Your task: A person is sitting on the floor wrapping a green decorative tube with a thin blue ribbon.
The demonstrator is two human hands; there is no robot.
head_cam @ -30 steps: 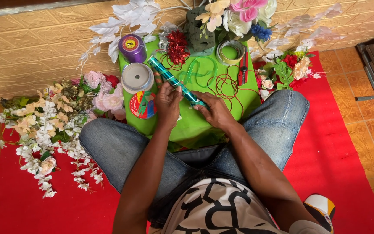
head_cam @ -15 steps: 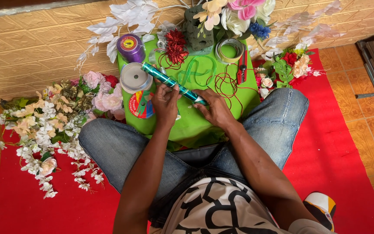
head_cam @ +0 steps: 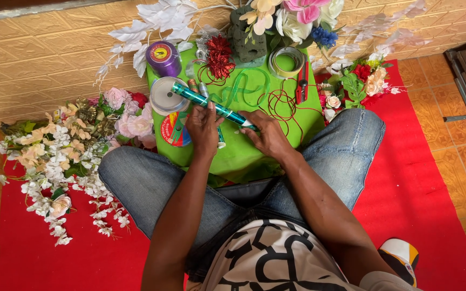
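I sit cross-legged with a small green table between my knees. A long shiny teal-green tube, lying slantwise over the table, is held by both hands. My left hand grips its middle and my right hand grips its lower right end. Thin green ribbon and dark red wire loop on the table just beyond my hands. A round silver spool lies at the tube's upper left end.
A purple ribbon spool, a red bow, a tape roll and red-handled cutters sit on the table's far side. Artificial flowers lie left on the red mat; more flowers at right. A tan wall runs behind.
Both hands stay on the tube over the table, shifting only slightly. The tube's slant looks about the same.
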